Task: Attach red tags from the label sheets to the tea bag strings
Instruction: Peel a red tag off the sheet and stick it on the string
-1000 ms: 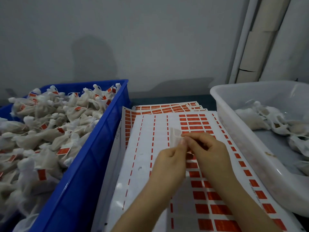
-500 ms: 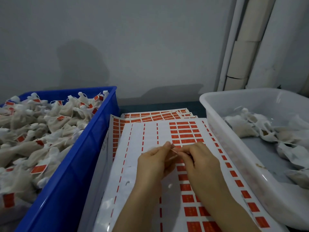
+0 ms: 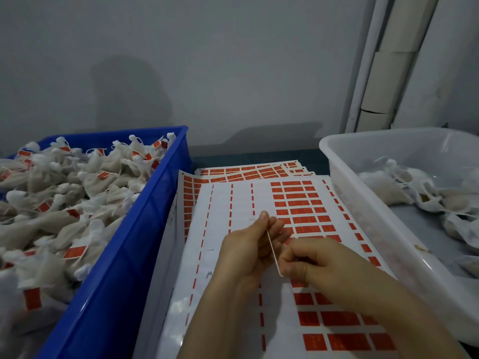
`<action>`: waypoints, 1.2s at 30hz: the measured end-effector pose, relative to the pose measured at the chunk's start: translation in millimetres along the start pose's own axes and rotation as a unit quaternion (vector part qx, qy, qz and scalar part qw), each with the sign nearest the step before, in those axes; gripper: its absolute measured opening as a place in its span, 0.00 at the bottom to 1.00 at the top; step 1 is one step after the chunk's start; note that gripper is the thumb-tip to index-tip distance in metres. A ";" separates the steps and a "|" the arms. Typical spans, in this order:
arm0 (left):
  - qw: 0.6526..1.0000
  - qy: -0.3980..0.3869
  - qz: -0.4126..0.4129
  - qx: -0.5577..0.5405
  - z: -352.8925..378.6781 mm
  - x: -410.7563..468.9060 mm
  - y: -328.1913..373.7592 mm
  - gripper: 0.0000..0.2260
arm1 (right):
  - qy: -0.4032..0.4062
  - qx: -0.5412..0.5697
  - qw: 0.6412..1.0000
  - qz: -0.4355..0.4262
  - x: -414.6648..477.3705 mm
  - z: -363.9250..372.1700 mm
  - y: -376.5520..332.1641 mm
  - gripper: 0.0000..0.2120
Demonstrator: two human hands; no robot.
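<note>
A blue crate (image 3: 145,229) stood at the left, heaped with tagged tea bags (image 3: 77,193) of pale cloth, each with a small red label on its string; a white tub (image 3: 381,229) stood at the right, holding untagged tea bags (image 3: 388,187); between them a top label sheet (image 3: 233,203) lay on a fanned stack of sheets (image 3: 246,172) on the dark surface (image 3: 259,156). The sheet's left columns were peeled down to white backing with thin red dashes; red tags (image 3: 300,203) filled its right side, partly hidden under both hands.

Above the middle of that sheet the left hand (image 3: 248,244) and right hand (image 3: 311,263) shared a thin pale strip (image 3: 273,251), seen edge-on, so whether it was tag or string could not be told. The left grip pinched its far end between thumb and fingertips, the other fingers loosely curled; the right grip pinched its near end, fingers folded tight. The strip's long axis ran from far-left to near-right, nearly straight between the two grips.
</note>
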State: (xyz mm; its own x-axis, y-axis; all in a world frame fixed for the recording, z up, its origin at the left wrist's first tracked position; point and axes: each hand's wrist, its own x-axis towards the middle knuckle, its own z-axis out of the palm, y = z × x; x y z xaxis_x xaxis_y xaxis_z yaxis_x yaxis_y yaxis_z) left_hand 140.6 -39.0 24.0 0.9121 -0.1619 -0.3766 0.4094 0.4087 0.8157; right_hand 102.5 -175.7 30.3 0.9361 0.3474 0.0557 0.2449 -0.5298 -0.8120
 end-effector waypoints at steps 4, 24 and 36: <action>1.000 -0.017 -0.008 0.017 1.0 -1.4 -3.2 0.11 | -0.040 0.018 0.999 0.018 -4.9 -8.5 -3.8 0.17; 0.867 0.113 0.232 0.426 -10.2 2.0 -10.8 0.09 | -0.003 -0.076 0.989 0.126 1.3 -3.0 21.0 0.11; 0.898 0.052 0.258 0.352 -2.6 -0.4 -8.7 0.23 | 0.119 0.385 0.913 -0.061 0.1 3.8 -0.9 0.12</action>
State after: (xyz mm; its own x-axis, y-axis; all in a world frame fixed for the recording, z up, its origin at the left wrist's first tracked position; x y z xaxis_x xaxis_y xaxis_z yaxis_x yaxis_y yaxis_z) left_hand 136.7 -40.2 16.0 0.9924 -0.0148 0.1220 -0.1215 -0.2701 0.9551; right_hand 101.4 -172.3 28.8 0.9647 0.1402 0.2231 0.1866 0.2344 -0.9541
